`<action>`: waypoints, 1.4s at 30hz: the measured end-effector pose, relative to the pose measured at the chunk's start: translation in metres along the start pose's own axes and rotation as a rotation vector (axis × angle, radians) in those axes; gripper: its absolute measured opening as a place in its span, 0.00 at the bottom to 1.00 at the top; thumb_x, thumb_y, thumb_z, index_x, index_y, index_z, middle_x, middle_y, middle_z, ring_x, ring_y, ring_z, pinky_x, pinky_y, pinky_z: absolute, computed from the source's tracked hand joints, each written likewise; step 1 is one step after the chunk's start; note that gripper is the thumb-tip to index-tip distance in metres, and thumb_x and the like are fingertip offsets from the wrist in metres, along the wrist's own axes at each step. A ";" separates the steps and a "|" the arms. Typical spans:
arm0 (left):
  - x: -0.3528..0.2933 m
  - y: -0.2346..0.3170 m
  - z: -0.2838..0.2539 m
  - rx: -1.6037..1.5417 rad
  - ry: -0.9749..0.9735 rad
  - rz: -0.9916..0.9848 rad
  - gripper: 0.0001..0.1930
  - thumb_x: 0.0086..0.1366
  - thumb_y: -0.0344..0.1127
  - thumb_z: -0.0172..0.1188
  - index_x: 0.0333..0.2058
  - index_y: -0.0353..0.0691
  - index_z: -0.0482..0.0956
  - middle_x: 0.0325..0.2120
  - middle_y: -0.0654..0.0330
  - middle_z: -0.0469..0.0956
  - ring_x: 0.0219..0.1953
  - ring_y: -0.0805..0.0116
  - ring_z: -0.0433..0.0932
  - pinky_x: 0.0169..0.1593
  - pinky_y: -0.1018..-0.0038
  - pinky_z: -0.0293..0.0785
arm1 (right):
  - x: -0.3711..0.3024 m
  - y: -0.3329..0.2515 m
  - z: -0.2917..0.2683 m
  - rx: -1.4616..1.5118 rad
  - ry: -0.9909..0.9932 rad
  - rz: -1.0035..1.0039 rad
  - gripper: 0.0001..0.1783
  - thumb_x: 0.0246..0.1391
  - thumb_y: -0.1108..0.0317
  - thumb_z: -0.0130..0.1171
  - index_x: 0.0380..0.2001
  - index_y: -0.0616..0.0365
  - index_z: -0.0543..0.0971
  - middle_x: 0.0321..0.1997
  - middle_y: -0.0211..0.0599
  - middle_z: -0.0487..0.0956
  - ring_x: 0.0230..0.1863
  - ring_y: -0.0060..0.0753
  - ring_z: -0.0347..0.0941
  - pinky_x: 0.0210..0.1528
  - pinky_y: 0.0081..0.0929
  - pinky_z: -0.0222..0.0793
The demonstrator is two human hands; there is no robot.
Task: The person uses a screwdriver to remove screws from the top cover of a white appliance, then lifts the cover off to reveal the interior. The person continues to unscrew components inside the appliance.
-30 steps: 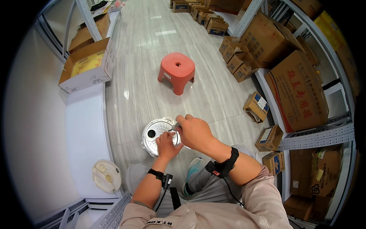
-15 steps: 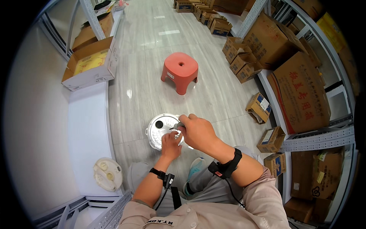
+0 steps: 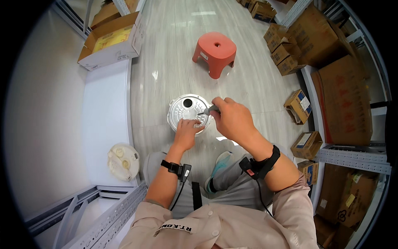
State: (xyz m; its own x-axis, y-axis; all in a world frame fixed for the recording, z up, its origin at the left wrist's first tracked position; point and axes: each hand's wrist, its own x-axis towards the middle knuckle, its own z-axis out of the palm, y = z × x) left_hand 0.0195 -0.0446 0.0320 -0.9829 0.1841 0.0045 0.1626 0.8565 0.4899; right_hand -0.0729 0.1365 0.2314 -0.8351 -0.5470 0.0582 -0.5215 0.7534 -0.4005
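A round silver metal lid-like unit (image 3: pixel 178 108) with a ribbed face and one dark round hole lies on the floor before me. My left hand (image 3: pixel 187 133) rests on its near edge, fingers stretched over the metal. In my right hand (image 3: pixel 234 118), at the unit's right side, is a screwdriver (image 3: pixel 210 110) with a grey handle. Its thin dark shaft points left over the ribbed face. Whether the tip touches a screw is too small to tell.
A red plastic stool (image 3: pixel 216 46) stands beyond the unit. On the left shelf sit an off-white round plastic cover (image 3: pixel 128 164) and an open carton (image 3: pixel 108 58). Small cardboard boxes (image 3: pixel 299 107) line the right shelf's foot, with larger cartons (image 3: pixel 346 99) on it.
My view has shifted, so the stool and unit appear higher and farther right. My right hand has drawn the screwdriver toward the unit's right side. My left hand stays on the metal.
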 end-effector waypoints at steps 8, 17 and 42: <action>-0.005 -0.006 -0.003 -0.036 -0.018 -0.051 0.30 0.50 0.17 0.59 0.52 0.52 0.86 0.56 0.67 0.77 0.62 0.57 0.68 0.76 0.46 0.45 | 0.008 0.008 0.006 -0.085 0.003 0.045 0.12 0.56 0.63 0.66 0.36 0.59 0.78 0.30 0.50 0.81 0.29 0.56 0.82 0.28 0.47 0.76; 0.021 0.018 0.030 -0.052 0.259 -0.097 0.18 0.57 0.37 0.72 0.47 0.44 0.84 0.49 0.62 0.78 0.56 0.58 0.70 0.61 0.56 0.60 | 0.011 0.012 0.001 -0.077 -0.056 0.145 0.13 0.60 0.62 0.64 0.43 0.58 0.80 0.34 0.49 0.83 0.33 0.57 0.82 0.34 0.49 0.76; 0.016 0.023 0.016 -0.196 0.208 -0.128 0.17 0.58 0.39 0.71 0.46 0.44 0.85 0.39 0.65 0.80 0.48 0.62 0.76 0.54 0.59 0.59 | 0.005 0.002 0.009 -0.165 -0.212 0.083 0.14 0.57 0.60 0.66 0.39 0.59 0.80 0.31 0.47 0.84 0.30 0.54 0.82 0.31 0.47 0.76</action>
State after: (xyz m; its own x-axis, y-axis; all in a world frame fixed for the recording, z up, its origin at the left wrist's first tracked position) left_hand 0.0087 -0.0136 0.0292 -0.9942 -0.0388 0.1001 0.0367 0.7534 0.6565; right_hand -0.0769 0.1321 0.2230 -0.8296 -0.5324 -0.1684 -0.4891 0.8383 -0.2410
